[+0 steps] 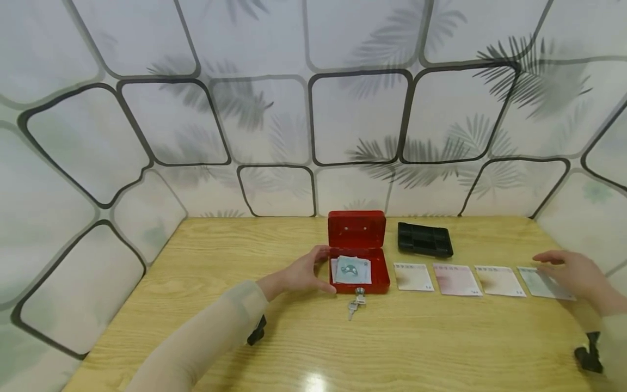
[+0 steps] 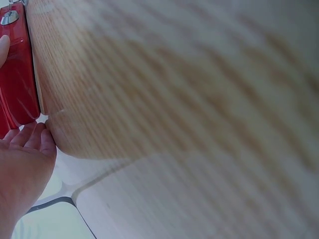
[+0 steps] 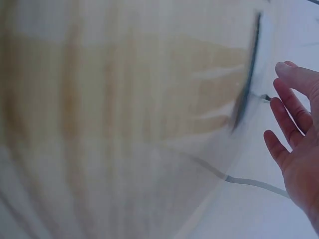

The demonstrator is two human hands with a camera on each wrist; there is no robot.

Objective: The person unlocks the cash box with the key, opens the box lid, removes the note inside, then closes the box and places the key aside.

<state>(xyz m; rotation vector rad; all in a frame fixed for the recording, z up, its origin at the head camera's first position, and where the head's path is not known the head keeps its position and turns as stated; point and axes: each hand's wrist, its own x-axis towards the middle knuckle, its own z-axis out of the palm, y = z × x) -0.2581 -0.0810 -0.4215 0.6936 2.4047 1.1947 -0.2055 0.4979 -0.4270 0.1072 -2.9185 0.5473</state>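
Note:
A small red cash box [image 1: 360, 256] stands open mid-table, lid up, with folded paper and a pale blue piece inside. A key [image 1: 356, 304] hangs from the lock on its front. My left hand [image 1: 307, 270] holds the box's left side, thumb at the front corner and fingers at the back; the left wrist view shows the red box [image 2: 17, 74] against my fingers [image 2: 35, 137]. Several banknotes [image 1: 458, 280] lie in a row to the right of the box. My right hand [image 1: 570, 270] hovers with fingers spread over the rightmost note [image 1: 542, 284]; the right wrist view shows its fingers [image 3: 289, 119] straight.
A black coin tray [image 1: 424, 240] lies behind the notes, to the right of the box lid. The wooden table [image 1: 245, 337] is enclosed by patterned white walls at the back and both sides. Black wrist mounts sit on both sleeves.

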